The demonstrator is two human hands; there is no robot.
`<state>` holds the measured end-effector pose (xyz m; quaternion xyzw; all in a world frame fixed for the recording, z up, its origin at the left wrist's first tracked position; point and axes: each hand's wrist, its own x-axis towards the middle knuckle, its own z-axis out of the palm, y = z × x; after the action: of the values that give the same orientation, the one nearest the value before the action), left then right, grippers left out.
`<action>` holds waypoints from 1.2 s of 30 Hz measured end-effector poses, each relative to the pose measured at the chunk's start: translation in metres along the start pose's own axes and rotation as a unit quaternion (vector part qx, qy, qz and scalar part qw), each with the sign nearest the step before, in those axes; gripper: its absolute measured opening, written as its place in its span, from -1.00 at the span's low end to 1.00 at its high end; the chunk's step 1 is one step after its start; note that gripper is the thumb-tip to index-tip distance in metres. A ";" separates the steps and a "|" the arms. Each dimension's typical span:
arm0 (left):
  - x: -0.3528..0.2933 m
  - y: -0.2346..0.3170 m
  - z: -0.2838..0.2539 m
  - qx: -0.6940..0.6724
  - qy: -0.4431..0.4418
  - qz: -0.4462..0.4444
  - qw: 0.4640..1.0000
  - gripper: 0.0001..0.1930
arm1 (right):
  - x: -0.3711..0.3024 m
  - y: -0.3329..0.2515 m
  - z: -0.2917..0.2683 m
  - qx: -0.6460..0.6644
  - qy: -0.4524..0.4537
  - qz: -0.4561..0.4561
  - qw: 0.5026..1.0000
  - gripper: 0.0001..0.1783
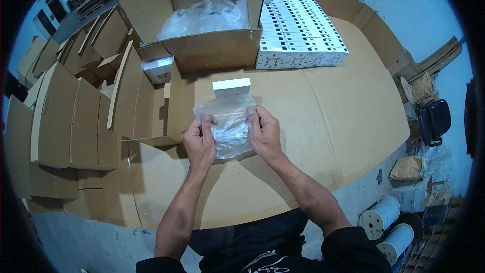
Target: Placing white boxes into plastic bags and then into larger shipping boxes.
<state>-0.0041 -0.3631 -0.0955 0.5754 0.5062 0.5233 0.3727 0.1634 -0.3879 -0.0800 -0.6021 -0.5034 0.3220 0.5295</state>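
Between my two hands is a clear plastic bag (230,131), gripped at its left and right edges. My left hand (199,141) pinches its left side, thumb on top. On the other side, my right hand (265,130) pinches the right edge the same way. Just beyond the bag's far edge a small white box (231,88) rests on the cardboard; whether the bag touches it I cannot tell. To the left stands an open cardboard carton (174,106) with a plastic-wrapped white box (158,70) at its far end.
A large open carton (217,50) holding crumpled clear bags (207,17) stands at the back. Rows of white boxes (303,30) are stacked right of it. Several empty cartons (60,121) crowd the left. Cable spools (380,217) sit on the floor at right.
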 end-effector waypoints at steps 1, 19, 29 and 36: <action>0.002 0.003 0.000 -0.016 0.018 0.008 1.000 -0.68 | 0.000 -0.003 -0.001 -0.047 0.019 -0.021 0.998 -0.64; 0.001 0.007 -0.007 -0.169 -0.198 -0.147 0.954 -0.82 | 0.016 -0.003 -0.034 0.020 0.123 -0.088 0.988 -0.60; 0.000 0.026 -0.004 -0.275 -0.132 -0.140 0.942 -0.70 | 0.009 -0.001 -0.024 0.084 0.026 -0.089 0.992 -0.64; 0.001 0.023 -0.011 -0.084 -0.211 -0.120 0.966 -0.61 | 0.015 -0.001 -0.029 0.065 -0.098 -0.061 0.991 -0.82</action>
<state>-0.0108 -0.3678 -0.0709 0.5742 0.4355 0.3819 0.5786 0.1938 -0.3827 -0.0705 -0.5002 -0.5663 0.3787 0.5345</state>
